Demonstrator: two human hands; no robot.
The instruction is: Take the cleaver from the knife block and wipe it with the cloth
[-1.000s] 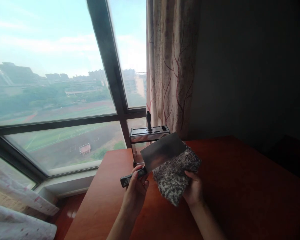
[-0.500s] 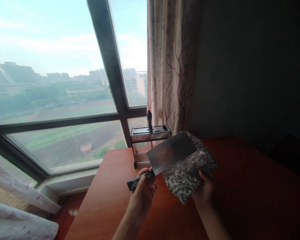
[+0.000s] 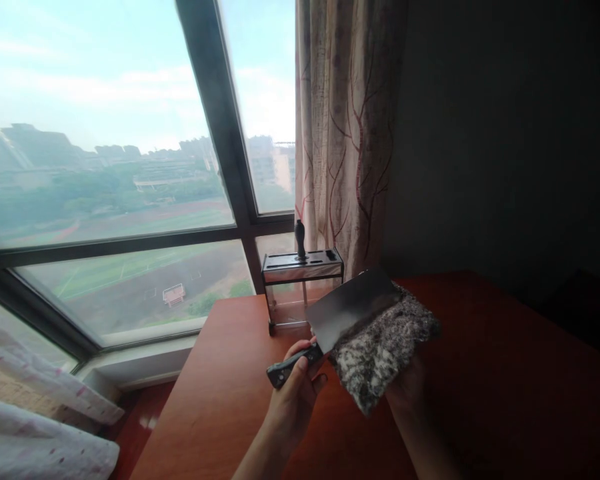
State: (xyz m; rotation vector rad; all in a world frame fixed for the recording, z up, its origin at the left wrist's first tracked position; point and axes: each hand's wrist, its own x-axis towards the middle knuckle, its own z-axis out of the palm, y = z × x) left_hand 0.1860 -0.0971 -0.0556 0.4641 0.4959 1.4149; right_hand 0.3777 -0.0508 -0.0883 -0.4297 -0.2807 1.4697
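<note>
My left hand (image 3: pixel 297 383) is closed round the dark handle of a cleaver (image 3: pixel 355 303), whose broad, shiny blade points up and to the right. A shaggy grey-and-white cloth (image 3: pixel 387 343) lies against the lower edge and far end of the blade. Beneath that cloth is my right hand (image 3: pixel 405 390), holding it up from the right; the cloth hides most of its fingers. Both hands are above the reddish-brown table (image 3: pixel 205 393).
Behind the cleaver stands a clear-sided knife block (image 3: pixel 303 267) with a metal-edged top and one black handle sticking out. A patterned curtain (image 3: pixel 345 133) hangs behind it. Large windows (image 3: pixel 105 133) rise at the left, beyond the table's edge.
The cleaver and my left hand have shifted a little right and down. The cloth has slid toward the blade's lower edge, and my right thumb, seen on it before, is now covered.
</note>
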